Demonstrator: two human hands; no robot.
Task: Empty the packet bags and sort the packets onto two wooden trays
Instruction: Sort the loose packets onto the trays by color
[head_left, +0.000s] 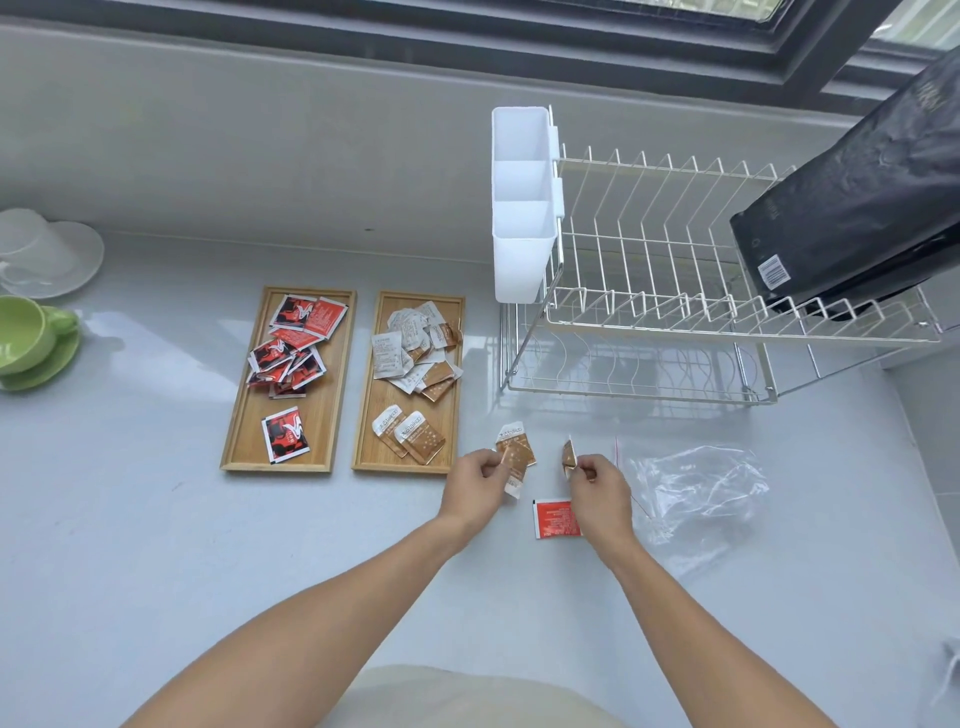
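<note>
Two wooden trays lie side by side on the counter. The left tray (240, 441) carries several red-and-black packets (293, 343). The right tray (363, 447) carries several brown-and-white packets (415, 353). Just right of that tray, my left hand (475, 480) pinches a couple of brown packets (515, 453). My right hand (597, 483) pinches one brown packet (569, 456) held on edge. A red packet (555, 518) lies flat on the counter under my right hand. An empty clear plastic bag (701, 493) lies crumpled to the right.
A white wire dish rack (675, 322) with a white cutlery holder (522, 208) stands behind my hands; a black bag (857, 208) leans on it. A green cup on a saucer (26, 338) and a white cup on a saucer (47, 254) sit far left.
</note>
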